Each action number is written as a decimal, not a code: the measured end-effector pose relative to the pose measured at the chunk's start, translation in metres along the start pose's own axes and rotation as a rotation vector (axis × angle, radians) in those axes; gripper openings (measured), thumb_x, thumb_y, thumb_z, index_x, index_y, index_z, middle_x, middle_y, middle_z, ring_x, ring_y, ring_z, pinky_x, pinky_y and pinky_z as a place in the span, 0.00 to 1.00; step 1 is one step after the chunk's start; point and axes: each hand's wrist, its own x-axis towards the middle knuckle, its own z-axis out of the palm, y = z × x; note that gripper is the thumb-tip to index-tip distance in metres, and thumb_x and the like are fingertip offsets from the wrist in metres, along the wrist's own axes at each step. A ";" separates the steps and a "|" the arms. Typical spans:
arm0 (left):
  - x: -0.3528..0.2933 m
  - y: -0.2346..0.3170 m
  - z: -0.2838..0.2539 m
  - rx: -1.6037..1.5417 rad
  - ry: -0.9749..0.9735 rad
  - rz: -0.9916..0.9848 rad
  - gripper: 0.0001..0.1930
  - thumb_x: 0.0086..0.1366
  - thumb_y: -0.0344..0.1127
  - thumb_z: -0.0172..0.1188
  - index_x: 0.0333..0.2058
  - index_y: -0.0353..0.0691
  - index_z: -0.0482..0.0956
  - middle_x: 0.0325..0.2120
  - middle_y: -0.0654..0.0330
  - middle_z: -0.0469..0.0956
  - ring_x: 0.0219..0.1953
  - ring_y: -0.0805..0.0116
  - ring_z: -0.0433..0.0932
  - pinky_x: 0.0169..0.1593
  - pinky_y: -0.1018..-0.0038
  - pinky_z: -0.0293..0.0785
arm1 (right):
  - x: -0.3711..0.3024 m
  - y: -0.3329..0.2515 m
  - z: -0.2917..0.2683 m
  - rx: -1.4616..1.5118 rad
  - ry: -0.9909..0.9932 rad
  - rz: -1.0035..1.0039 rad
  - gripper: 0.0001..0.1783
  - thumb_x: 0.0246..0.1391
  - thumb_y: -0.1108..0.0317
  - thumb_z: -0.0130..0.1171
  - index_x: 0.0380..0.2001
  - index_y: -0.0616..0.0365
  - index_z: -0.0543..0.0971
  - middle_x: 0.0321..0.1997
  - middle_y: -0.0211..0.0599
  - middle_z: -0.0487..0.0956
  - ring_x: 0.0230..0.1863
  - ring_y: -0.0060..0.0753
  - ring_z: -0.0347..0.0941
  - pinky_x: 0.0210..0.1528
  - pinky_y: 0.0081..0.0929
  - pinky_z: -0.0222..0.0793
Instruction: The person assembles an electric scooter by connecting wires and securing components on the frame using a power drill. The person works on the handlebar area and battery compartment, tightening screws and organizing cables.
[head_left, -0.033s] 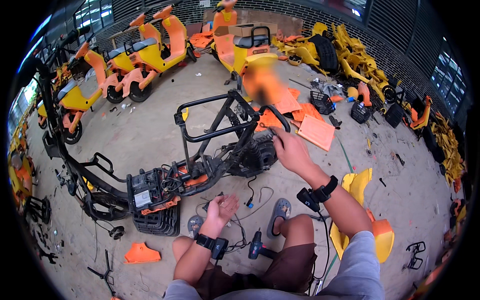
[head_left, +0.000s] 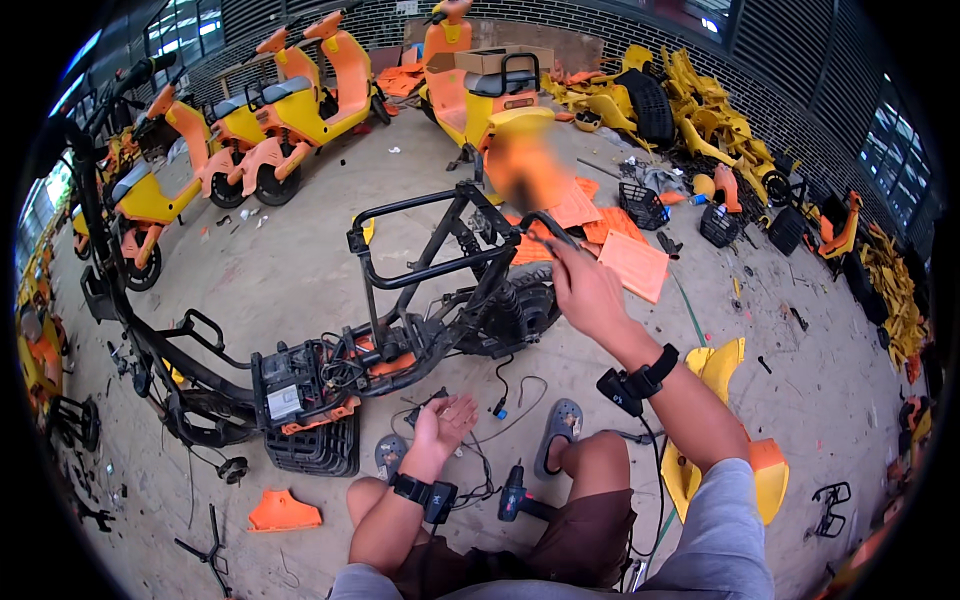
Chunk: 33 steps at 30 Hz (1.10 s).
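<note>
A stripped black scooter frame stands across the floor before me, its wires, battery bay and rear wheel exposed. My right hand is raised at its rear end, beside the curved black tail bar. Its fingers are closed around something slim and dark that points toward the frame joint; I cannot make out what it is. My left hand is open, palm turned up and fingers spread, holding nothing. It hovers above loose cables, nearer to me than the frame. A cordless drill stands on the floor between my legs.
Yellow and orange body panels lie at my right. An orange piece is at the near left. Black baskets and flat orange panels sit behind the frame. Parked scooters and a heap of yellow panels fill the back.
My right hand has shifted slightly right and its fingers have moved up at the tail of the frame. The left hand has stayed in place.
</note>
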 end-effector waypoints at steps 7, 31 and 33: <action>-0.015 -0.004 0.024 0.245 -0.231 0.103 0.10 0.66 0.35 0.49 0.40 0.35 0.72 0.36 0.50 0.80 0.35 0.60 0.78 0.39 0.67 0.74 | 0.070 0.072 0.029 -0.394 -0.037 -0.022 0.23 0.50 0.49 0.62 0.47 0.47 0.80 0.24 0.45 0.79 0.27 0.51 0.76 0.32 0.42 0.72; 0.032 0.174 0.213 2.280 -0.239 0.859 0.21 0.59 0.49 0.64 0.22 0.33 0.76 0.16 0.47 0.72 0.23 0.45 0.74 0.28 0.59 0.70 | 0.108 0.108 0.035 0.148 -0.162 -0.108 0.18 0.55 0.60 0.62 0.46 0.56 0.81 0.21 0.41 0.77 0.17 0.37 0.70 0.22 0.30 0.65; 0.036 0.179 0.223 2.167 -0.241 0.583 0.23 0.59 0.50 0.64 0.21 0.33 0.74 0.16 0.46 0.73 0.22 0.44 0.75 0.27 0.59 0.71 | 0.108 0.112 0.029 0.104 -0.147 -0.180 0.19 0.53 0.62 0.64 0.47 0.58 0.80 0.22 0.40 0.78 0.18 0.38 0.72 0.23 0.29 0.67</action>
